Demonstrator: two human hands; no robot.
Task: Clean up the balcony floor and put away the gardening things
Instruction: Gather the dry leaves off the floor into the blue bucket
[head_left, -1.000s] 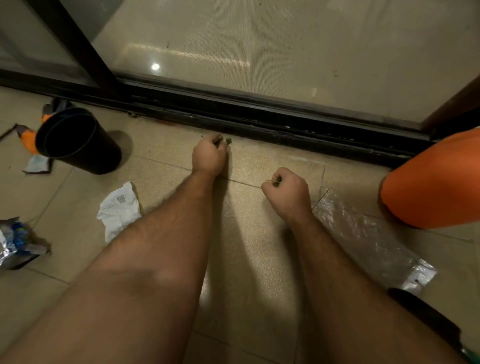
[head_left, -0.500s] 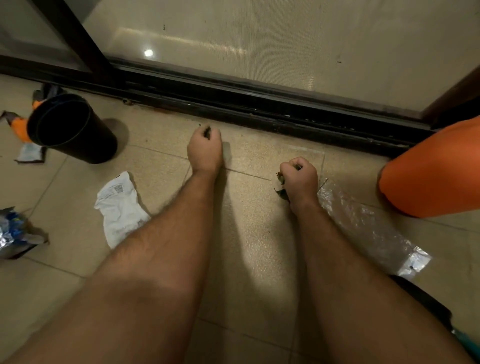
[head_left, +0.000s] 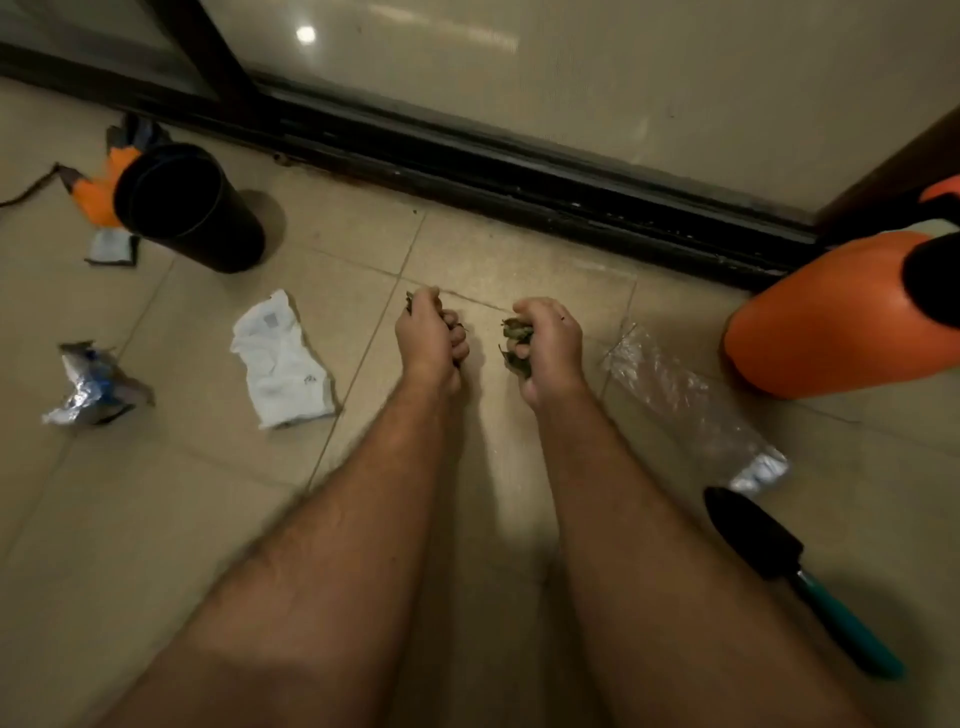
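My left hand (head_left: 430, 335) is closed around a small bunch of dry leaves, with bits poking out at the thumb. My right hand (head_left: 550, 345) grips a fuller clump of dry green-brown leaves (head_left: 515, 338). Both fists hover close together above the beige tiled floor (head_left: 156, 519). A black pot (head_left: 189, 208) lies on its side at the upper left. A hand trowel (head_left: 795, 571) with a black blade and teal handle lies on the floor at the lower right.
A white crumpled packet (head_left: 283, 361) and a silver-blue wrapper (head_left: 93, 384) lie at left. Orange and grey gloves (head_left: 101, 202) sit behind the pot. A clear plastic bag (head_left: 685, 405) and an orange sprayer (head_left: 831, 312) are at right. The black door track (head_left: 519, 171) runs across the back.
Both hands have drawn back from the door track toward me and come closer together, fists closed on gathered leaves. The view has tilted down, so the trowel now shows.
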